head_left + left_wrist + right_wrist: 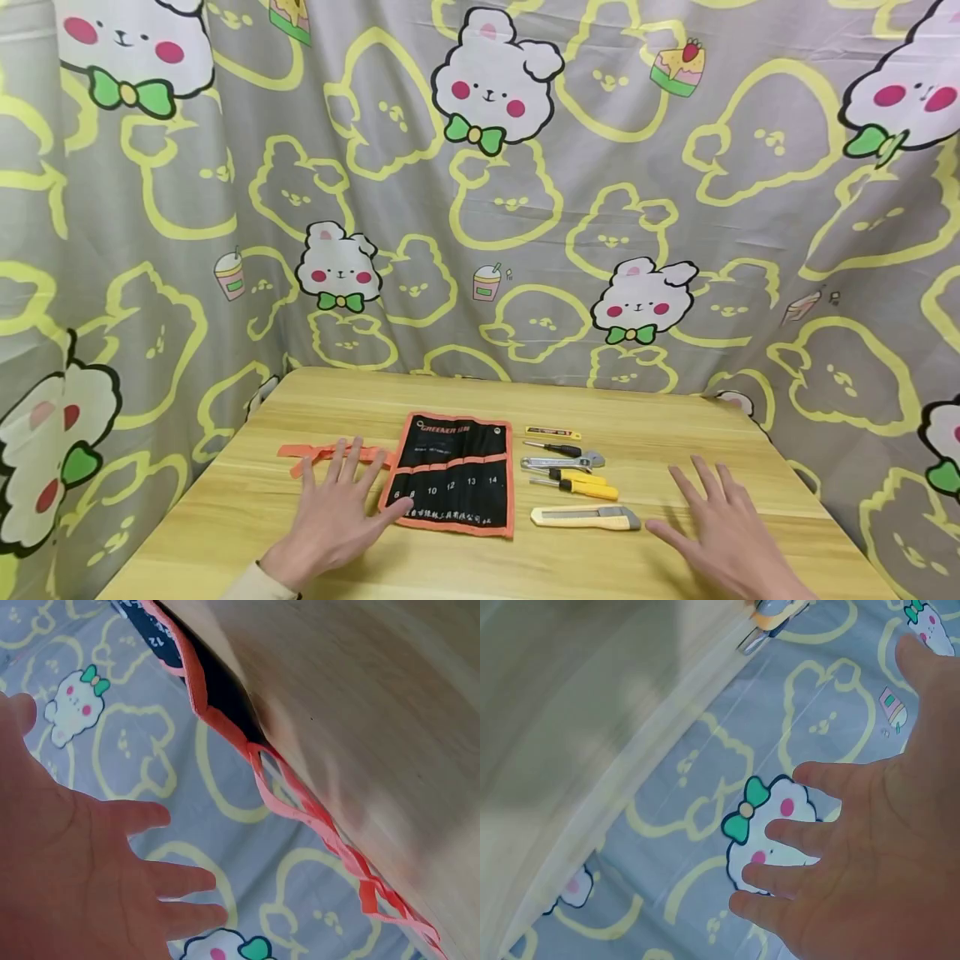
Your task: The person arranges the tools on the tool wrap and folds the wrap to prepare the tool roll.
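My left hand (pixel 337 521) is open with fingers spread, holding nothing. In the head view it overlaps the left edge of a black tool pouch (pixel 457 458) with orange trim and printed numbers. The pouch's orange tie strap (pixel 318 452) trails left behind the fingertips. On the other side, my right hand (pixel 723 533) is also open and spread, its thumb close to a beige utility knife (pixel 585 517). Behind that knife lie two yellow-handled screwdrivers (pixel 588 488), an adjustable wrench (pixel 558 464), a black-handled screwdriver (pixel 562 450) and a slim yellow packet (pixel 552 433).
Everything lies on a light wooden table (pixel 637 417). A grey curtain (pixel 525 217) printed with rabbits surrounds its back and sides. The tools sit in a stack of rows just right of the pouch, between the two hands.
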Motion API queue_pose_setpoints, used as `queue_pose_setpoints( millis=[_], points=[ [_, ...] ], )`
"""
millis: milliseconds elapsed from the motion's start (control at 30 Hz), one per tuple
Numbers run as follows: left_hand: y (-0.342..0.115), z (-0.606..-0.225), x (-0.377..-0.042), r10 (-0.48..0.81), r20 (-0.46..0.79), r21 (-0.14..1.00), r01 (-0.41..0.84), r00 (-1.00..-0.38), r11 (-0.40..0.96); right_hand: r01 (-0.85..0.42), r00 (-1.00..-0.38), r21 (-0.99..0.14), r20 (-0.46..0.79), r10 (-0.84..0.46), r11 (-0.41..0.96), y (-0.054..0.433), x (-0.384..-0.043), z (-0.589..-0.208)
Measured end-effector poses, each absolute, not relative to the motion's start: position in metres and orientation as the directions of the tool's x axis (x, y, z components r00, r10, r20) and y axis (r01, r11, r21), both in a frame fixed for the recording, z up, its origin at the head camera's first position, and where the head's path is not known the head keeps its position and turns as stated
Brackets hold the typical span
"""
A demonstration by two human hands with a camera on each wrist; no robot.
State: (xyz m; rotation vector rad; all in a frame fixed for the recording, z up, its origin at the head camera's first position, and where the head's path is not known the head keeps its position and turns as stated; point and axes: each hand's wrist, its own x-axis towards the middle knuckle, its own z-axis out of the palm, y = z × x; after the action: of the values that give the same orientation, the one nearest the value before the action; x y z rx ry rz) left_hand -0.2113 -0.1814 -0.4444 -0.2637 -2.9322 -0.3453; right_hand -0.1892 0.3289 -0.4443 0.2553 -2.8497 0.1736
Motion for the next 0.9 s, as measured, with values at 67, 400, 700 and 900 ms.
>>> queue_pose_setpoints(
  millis=[67,400,700,900],
  points=[
    [-0.179,-0.444,-0.212,0.164,0.184,0.218,0.203,-0.969,0.954,-0.204,-0.942,-0.086,0.288,-0.172,0.975,0.324,-0.191,-0.444],
    [-0.170,-0.442,-0.215,0.194,0.130,0.226,0.220,-0.972,0.949,-0.281,-0.920,-0.060,0.300,-0.251,0.958,0.296,-0.199,-0.439],
    [-0.158,-0.443,-0.221,0.229,0.098,0.269,0.248,-0.968,0.931,-0.366,-0.900,-0.072,0.282,-0.333,0.928,0.260,-0.211,-0.434],
    [-0.148,-0.440,-0.222,0.268,0.087,0.308,0.282,-0.960,0.909,-0.429,-0.888,-0.120,0.239,-0.394,0.895,0.238,-0.219,-0.437]
  ],
)
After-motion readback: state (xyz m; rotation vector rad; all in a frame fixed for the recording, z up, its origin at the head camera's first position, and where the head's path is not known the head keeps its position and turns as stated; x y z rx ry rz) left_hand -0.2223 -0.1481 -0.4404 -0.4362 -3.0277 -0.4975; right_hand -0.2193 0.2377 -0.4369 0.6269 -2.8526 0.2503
